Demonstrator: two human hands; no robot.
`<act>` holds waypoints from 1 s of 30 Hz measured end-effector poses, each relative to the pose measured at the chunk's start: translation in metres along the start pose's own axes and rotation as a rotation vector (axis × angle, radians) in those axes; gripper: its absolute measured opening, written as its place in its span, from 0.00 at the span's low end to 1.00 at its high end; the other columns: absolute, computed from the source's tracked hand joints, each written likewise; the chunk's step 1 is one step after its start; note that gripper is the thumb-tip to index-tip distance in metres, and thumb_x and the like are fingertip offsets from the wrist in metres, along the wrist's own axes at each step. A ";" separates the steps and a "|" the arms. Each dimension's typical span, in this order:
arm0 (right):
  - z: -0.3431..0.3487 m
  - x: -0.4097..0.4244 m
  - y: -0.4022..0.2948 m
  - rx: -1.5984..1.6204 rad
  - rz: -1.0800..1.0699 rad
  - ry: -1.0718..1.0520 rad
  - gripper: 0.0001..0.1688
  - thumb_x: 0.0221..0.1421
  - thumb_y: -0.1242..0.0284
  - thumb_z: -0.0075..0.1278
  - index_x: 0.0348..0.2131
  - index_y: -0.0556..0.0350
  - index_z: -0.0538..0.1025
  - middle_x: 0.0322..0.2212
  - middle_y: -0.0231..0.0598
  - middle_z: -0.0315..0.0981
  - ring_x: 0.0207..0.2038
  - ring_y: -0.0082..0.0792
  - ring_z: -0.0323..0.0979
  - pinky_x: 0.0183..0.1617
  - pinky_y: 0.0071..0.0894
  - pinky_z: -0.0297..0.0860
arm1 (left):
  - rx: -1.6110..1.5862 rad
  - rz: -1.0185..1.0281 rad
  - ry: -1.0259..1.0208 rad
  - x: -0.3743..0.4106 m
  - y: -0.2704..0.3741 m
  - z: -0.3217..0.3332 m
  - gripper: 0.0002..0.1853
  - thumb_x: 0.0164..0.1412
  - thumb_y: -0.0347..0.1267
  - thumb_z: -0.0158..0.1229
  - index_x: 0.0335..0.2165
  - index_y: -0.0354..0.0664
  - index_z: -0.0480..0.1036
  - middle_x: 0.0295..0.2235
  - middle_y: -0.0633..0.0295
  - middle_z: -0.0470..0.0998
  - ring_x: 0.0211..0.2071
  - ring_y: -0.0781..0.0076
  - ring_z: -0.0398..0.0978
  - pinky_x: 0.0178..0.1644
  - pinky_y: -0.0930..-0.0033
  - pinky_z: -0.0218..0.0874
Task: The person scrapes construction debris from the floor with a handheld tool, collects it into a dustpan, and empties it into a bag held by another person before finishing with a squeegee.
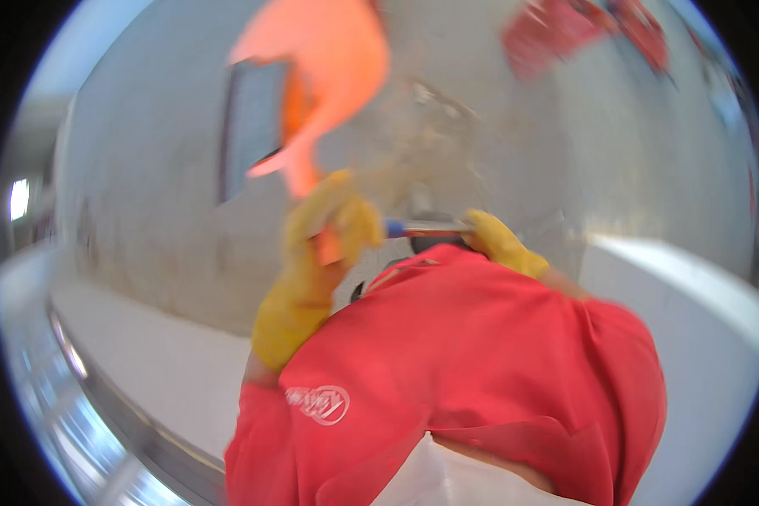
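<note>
My left hand [336,218], in a yellow work glove, is closed around the handle of an orange plastic scoop-like tool [338,47], perhaps a dustpan. The wide part of it extends up and away from me, blurred; the handle's end pokes out below my fist. A grey panel with a dark edge [253,126] shows beside the orange part; I cannot tell whether it belongs to it. My right hand [503,243], also gloved in yellow, grips one end of a short metal rod [433,229] with a red side. Its blue end [394,228] meets my left fingers; whether they hold it is unclear.
Pale dirt or debris [443,114] lies on the grey concrete floor [158,145] ahead. Blurred red objects [556,38] are at the far right. A white low wall or ledge [158,354] runs at lower left, and a white block-like surface [677,297] stands at right.
</note>
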State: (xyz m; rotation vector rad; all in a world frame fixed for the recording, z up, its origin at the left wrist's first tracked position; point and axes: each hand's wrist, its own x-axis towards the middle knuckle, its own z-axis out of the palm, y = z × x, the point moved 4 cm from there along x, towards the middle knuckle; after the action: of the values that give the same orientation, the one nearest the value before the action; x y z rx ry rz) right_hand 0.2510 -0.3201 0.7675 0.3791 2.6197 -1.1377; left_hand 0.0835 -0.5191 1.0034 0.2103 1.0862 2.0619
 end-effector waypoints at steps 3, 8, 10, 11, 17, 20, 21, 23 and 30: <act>0.024 0.062 -0.013 0.082 0.019 0.066 0.07 0.50 0.73 0.55 0.33 0.50 0.77 0.33 0.51 0.79 0.39 0.59 0.75 0.43 0.52 0.72 | 0.005 0.080 -0.135 0.026 0.061 -0.002 0.18 0.74 0.34 0.35 0.23 0.50 0.55 0.16 0.72 0.55 0.15 0.76 0.48 0.26 0.71 0.46; 0.031 0.171 -0.087 0.019 -0.107 0.162 0.07 0.48 0.68 0.58 0.31 0.38 0.79 0.25 0.38 0.79 0.33 0.46 0.77 0.36 0.45 0.71 | -0.050 0.168 -0.089 0.052 0.164 0.011 0.20 0.67 0.23 0.43 0.17 0.49 0.57 0.10 0.68 0.57 0.09 0.77 0.49 0.23 0.76 0.49; 0.017 0.205 -0.112 0.185 -0.143 0.232 0.08 0.48 0.72 0.53 0.32 0.43 0.78 0.27 0.41 0.79 0.33 0.52 0.77 0.37 0.49 0.71 | 0.025 0.186 -0.098 0.066 0.186 0.012 0.20 0.67 0.23 0.43 0.18 0.49 0.55 0.10 0.68 0.57 0.08 0.78 0.50 0.23 0.77 0.49; 0.011 0.220 -0.124 0.166 -0.119 0.173 0.07 0.48 0.72 0.53 0.32 0.43 0.78 0.26 0.41 0.79 0.33 0.52 0.77 0.38 0.49 0.70 | 0.001 0.222 -0.082 0.070 0.196 0.010 0.20 0.67 0.23 0.43 0.18 0.49 0.54 0.10 0.68 0.56 0.07 0.78 0.50 0.22 0.77 0.49; -0.005 0.285 -0.164 0.158 -0.227 0.137 0.06 0.49 0.72 0.53 0.31 0.44 0.78 0.27 0.40 0.79 0.34 0.51 0.77 0.37 0.49 0.70 | 0.022 0.389 0.066 0.068 0.216 -0.034 0.21 0.64 0.20 0.43 0.17 0.49 0.52 0.09 0.66 0.54 0.08 0.77 0.48 0.22 0.78 0.46; 0.004 0.307 -0.177 0.122 -0.248 0.042 0.07 0.48 0.72 0.55 0.31 0.43 0.79 0.28 0.40 0.79 0.34 0.52 0.76 0.37 0.48 0.69 | -0.071 0.377 0.122 0.065 0.225 -0.060 0.23 0.59 0.19 0.46 0.12 0.49 0.53 0.09 0.64 0.53 0.09 0.74 0.47 0.25 0.74 0.46; 0.009 0.313 -0.181 0.081 -0.255 0.022 0.07 0.49 0.73 0.55 0.31 0.43 0.79 0.29 0.40 0.79 0.35 0.52 0.77 0.38 0.48 0.69 | -0.047 0.385 0.108 0.063 0.226 -0.067 0.23 0.60 0.18 0.46 0.12 0.50 0.52 0.09 0.65 0.52 0.09 0.74 0.46 0.25 0.73 0.47; 0.020 0.323 -0.190 0.028 -0.228 -0.019 0.07 0.49 0.73 0.55 0.32 0.44 0.80 0.30 0.40 0.80 0.36 0.51 0.77 0.39 0.47 0.70 | -0.046 0.401 0.128 0.056 0.226 -0.086 0.24 0.61 0.17 0.45 0.14 0.50 0.51 0.10 0.66 0.51 0.10 0.75 0.45 0.26 0.73 0.47; 0.044 0.338 -0.236 0.032 -0.095 0.039 0.08 0.49 0.76 0.54 0.32 0.46 0.82 0.30 0.40 0.80 0.38 0.49 0.77 0.41 0.45 0.70 | 0.047 0.565 0.542 0.007 0.255 -0.187 0.16 0.56 0.11 0.38 0.24 0.46 0.51 0.21 0.69 0.41 0.22 0.78 0.40 0.30 0.73 0.44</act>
State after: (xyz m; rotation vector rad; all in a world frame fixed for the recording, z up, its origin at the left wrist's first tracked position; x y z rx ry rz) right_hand -0.1381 -0.4629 0.7837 0.2886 2.6825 -1.2145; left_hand -0.1523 -0.7161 1.0790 -0.0343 1.5294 2.6926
